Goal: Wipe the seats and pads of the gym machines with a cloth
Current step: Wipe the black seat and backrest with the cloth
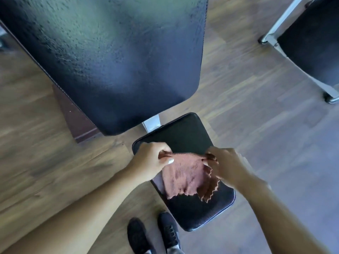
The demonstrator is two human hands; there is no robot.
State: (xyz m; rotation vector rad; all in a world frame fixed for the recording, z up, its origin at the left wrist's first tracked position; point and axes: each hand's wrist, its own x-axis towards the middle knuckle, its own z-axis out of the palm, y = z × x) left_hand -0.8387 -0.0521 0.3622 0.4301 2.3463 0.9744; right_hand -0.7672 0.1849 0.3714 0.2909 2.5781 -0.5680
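Note:
A pinkish-brown cloth (187,176) with zigzag edges hangs spread over the small black seat pad (185,136) of a bench. My left hand (152,160) pinches its upper left corner. My right hand (227,164) pinches its upper right corner. The cloth's lower edge droops toward the seat; whether it touches is unclear. The large black back pad (110,57) rises beyond the seat, worn and speckled.
A white metal post (152,122) joins the seat and the back pad. Another black bench (311,43) on a white frame (282,19) stands at the upper right. The floor (266,125) is wood plank. My black shoes (154,235) stand just before the seat.

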